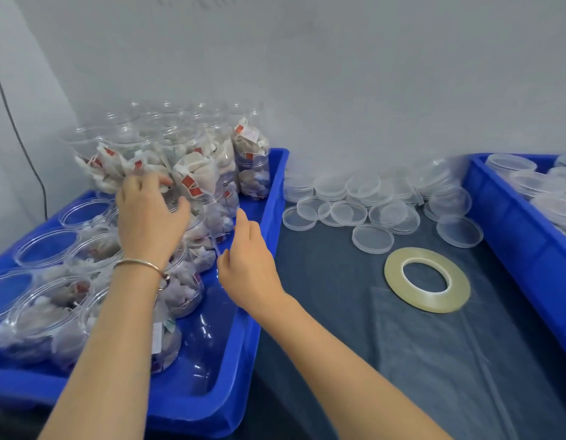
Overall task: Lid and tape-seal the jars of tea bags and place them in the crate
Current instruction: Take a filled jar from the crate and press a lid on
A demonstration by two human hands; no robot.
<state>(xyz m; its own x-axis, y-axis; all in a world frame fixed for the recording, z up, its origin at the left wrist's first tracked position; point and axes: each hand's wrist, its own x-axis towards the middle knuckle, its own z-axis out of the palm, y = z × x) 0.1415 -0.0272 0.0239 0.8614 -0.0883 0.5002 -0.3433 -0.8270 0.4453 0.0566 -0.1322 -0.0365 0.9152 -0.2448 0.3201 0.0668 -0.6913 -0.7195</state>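
At centre left my left hand (150, 214) is spreading open over a jar (197, 182), right hand (248, 265) loosely curled, empty; light, slick, thin-walled, so I'm judging a grip around its sides best.

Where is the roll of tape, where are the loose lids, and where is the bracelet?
roll of tape (399, 289): head view, on its flat yellowish ring.
loose lids (373, 239): head view, on one clear lid's top.
bracelet (139, 263): head view, on the band across the left wrist.
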